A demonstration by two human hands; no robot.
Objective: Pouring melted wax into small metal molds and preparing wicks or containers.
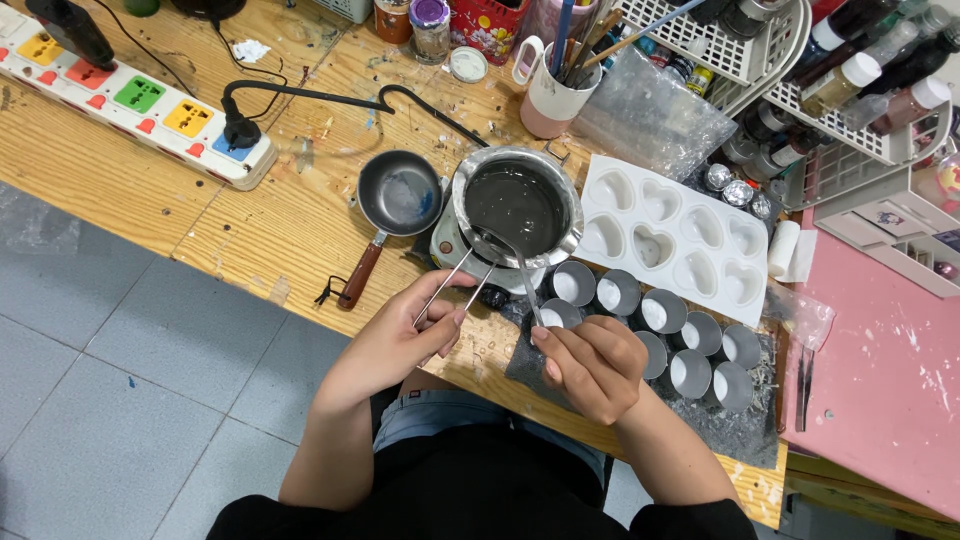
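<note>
Looking down from the head camera, we see our left hand (400,335) pinching the wire handle (452,285) of a steel pot (517,205), fingers closed narrowly around the two thin rods. Our right hand (592,362) is curled shut on a spoon (520,268) whose bowl dips over the pot's near rim into dark grey liquid. The pot sits on a small burner (447,245) at the middle of the wooden table (120,180), touching nothing else.

We judge the pot fairly heavy for its size, since it is well filled, and the liquid would slosh readily if tipped (likely hot too, given the burner beneath). The wire handle is stiff but thin and slick, so a firm pinch far from the pot wall looks the safest hold. The spoon is light and rigid, held well up its stem.

Just beside the pot on its left lies a small pan (398,193) with a brown handle. To the right, a white heart mould (675,237) lies flat, and a cluster of round tins (660,330) stands between it and our right hand. A power strip (140,100) runs along the far left.
</note>
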